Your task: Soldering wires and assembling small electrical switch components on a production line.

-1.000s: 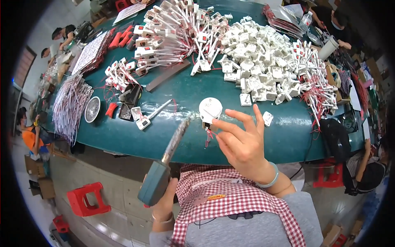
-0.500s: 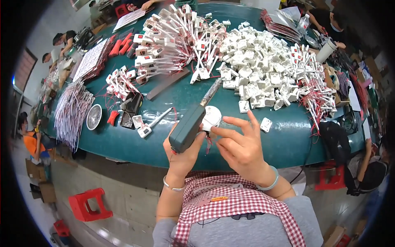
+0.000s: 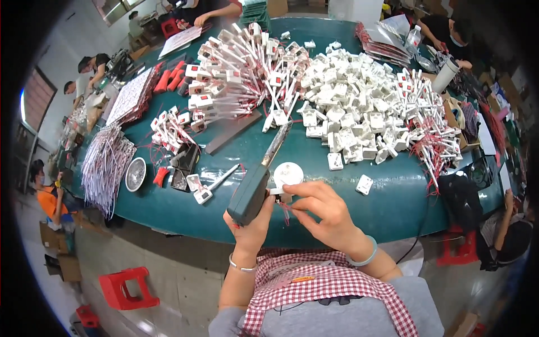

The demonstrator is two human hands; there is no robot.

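A soldering iron (image 3: 251, 194) with a dark green body and a long worn metal rod slants up from my left hand (image 3: 250, 227), whose fingers are closed around it and partly hidden behind it. The left fingertips also reach a small white plastic part (image 3: 277, 191). My right hand (image 3: 327, 213) is closed in a pinch at that part, where thin red wires (image 3: 286, 215) hang down. Just beyond the fingers sits a round white piece (image 3: 289, 173). To the left lies a white plastic case with a stem (image 3: 203, 194), its square end opened out.
White plastic shells (image 3: 351, 106) are heaped on the green table (image 3: 337, 182), beside stemmed pieces with red wires (image 3: 233, 78). A metal bowl (image 3: 135, 174), a dark bar (image 3: 233, 131) and a loose white shell (image 3: 364, 184) lie around. Red stools (image 3: 129, 288) stand on the floor; other people work nearby.
My right fingers have drawn in from spread to a pinch at the small white part. The view has shifted slightly, and the round white piece shows more fully.
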